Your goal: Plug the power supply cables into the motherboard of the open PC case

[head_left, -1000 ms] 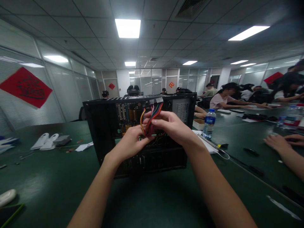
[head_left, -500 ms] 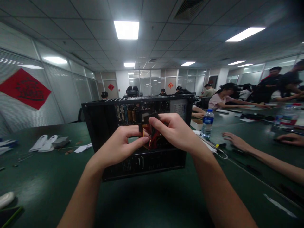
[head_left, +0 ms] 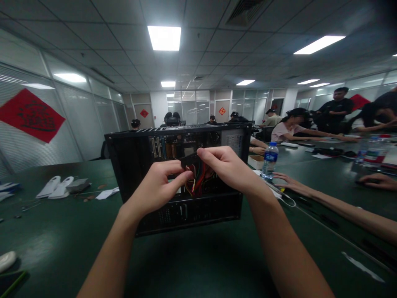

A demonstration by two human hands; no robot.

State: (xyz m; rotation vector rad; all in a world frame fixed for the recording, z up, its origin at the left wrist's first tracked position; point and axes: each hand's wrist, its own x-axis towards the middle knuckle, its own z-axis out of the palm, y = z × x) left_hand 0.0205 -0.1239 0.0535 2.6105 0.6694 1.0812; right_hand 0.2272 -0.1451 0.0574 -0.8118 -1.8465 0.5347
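- Head view: your left hand [head_left: 158, 186] and right hand [head_left: 228, 167] meet in front of the open computer case [head_left: 133, 165], which stands on the green table [head_left: 198, 256].
- Your right hand is curled, with thumb and forefinger pinched on the black connector [head_left: 188, 159].
- Your left hand is nearly closed, its fingertips nipped on the coloured wires [head_left: 196, 184] just under the connector. The exact grip point is partly hidden.
- The wires are red, yellow and black, and they loop down into the case.
- A pale label [head_left: 235, 142] sits inside the case at upper right, its print too small to read.
- The water bottle [head_left: 269, 160] stands just right of the case. It has a blue wrapper with blurred lettering.
- A red diamond poster [head_left: 29, 116] hangs on the left wall. Its dark characters are not legible.
- A co-worker's hand [head_left: 287, 180] lies flat on the table near the bottle.
- White handsets [head_left: 56, 186] lie well apart, at far left.
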